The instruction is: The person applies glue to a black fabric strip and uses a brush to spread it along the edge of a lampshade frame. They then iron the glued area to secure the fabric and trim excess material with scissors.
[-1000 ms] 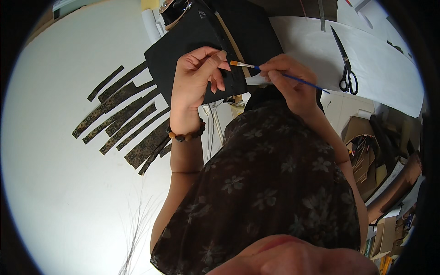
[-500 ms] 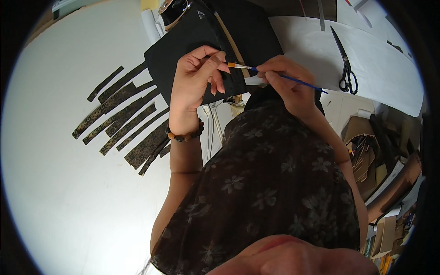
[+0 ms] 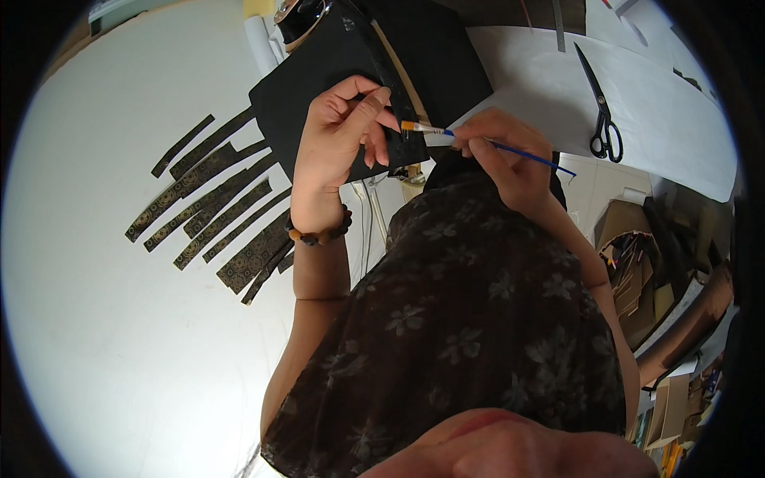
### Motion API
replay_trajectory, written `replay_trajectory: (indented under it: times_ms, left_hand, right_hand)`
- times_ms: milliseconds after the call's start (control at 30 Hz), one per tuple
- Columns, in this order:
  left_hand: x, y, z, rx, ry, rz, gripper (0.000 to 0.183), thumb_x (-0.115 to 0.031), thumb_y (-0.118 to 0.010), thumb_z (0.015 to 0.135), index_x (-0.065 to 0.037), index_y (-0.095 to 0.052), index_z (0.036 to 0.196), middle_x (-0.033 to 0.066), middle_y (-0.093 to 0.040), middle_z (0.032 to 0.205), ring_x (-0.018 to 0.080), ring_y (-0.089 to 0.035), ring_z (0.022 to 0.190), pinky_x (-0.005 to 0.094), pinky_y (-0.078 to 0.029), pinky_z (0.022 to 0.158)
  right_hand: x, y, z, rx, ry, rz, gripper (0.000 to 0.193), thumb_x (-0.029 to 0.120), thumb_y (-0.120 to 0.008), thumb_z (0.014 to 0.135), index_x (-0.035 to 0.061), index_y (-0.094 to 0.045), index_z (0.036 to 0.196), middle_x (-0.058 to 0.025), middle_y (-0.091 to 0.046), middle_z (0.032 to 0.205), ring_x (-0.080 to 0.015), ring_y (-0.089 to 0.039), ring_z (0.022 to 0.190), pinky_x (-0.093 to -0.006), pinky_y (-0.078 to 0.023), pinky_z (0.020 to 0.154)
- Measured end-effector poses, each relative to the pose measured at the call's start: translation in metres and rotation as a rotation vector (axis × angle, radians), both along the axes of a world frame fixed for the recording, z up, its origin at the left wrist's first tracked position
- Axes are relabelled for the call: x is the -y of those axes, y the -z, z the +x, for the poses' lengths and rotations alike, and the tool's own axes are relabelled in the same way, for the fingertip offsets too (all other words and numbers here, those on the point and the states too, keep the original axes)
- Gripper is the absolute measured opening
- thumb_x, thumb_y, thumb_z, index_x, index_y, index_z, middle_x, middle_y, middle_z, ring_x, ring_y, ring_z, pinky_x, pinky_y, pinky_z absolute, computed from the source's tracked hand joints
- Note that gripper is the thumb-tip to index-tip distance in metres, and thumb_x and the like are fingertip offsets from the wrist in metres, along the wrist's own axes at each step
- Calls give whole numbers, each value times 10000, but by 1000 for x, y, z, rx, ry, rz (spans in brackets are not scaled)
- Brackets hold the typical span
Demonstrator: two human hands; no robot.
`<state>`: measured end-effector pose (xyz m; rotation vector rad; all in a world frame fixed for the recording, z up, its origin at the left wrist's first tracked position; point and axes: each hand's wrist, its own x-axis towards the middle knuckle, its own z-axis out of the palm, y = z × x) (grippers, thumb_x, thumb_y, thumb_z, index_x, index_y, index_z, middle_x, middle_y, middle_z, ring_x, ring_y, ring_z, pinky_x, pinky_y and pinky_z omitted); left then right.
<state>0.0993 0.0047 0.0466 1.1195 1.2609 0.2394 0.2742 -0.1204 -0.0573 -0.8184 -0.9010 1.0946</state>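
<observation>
My right hand [image 3: 510, 155] is closed round a thin paintbrush [image 3: 430, 130] with a blue handle, a pale metal ferrule and flat orange-brown bristles. The bristles point left, close to the fingertips of my left hand [image 3: 341, 131]. That hand is raised over a black sheet [image 3: 287, 99], thumb and index finger pinched together and the other fingers loosely curled. Whether a small thing sits in the pinch I cannot make out. Beside the brush, a narrow tan strip [image 3: 390, 56] runs along the black material.
Dark patterned strips [image 3: 255, 259] fan out on the white table [image 3: 96, 334] at left. Black-handled scissors [image 3: 603, 119] lie on white paper [image 3: 518, 72] at right, near a ruler [image 3: 559, 24]. A box of tools [image 3: 629, 251] stands lower right. White rolls [image 3: 261, 44] lie at the far side.
My right hand has shifted slightly right and down, and the brush tip has moved a little away from my left fingertips. My left hand has barely moved.
</observation>
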Motion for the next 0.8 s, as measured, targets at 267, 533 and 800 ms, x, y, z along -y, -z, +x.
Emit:
replay_trajectory:
  times_ms: [267,533,800]
  left_hand:
    - [0,0,1,-6,10,16,157,-142,-564,967,7,-572,922,102,-684,732,117,-559,390,176,-359,332]
    - [0,2,0,11,12,20,152,-132,-566,963,15,-568,925,99,-685,730,126,-554,384,182,-358,329]
    - [1,3,1,11,18,30,146,-130,-557,964,12,-575,935,100,-681,720,125,-554,387,188,-363,331]
  right_hand:
    - [1,-2,2,11,-13,48,146,-46,-526,857,-52,-652,930,-131,-636,829,-146,-590,689,-261,-474,634]
    - [-2,-10,-1,24,77,-17,89,-23,-576,852,-38,-657,885,-119,-671,833,-166,-650,729,-264,-501,672]
    - [-2,-7,-1,-5,45,-9,91,-22,-574,849,-32,-659,879,-117,-674,828,-164,-649,728,-258,-497,664]
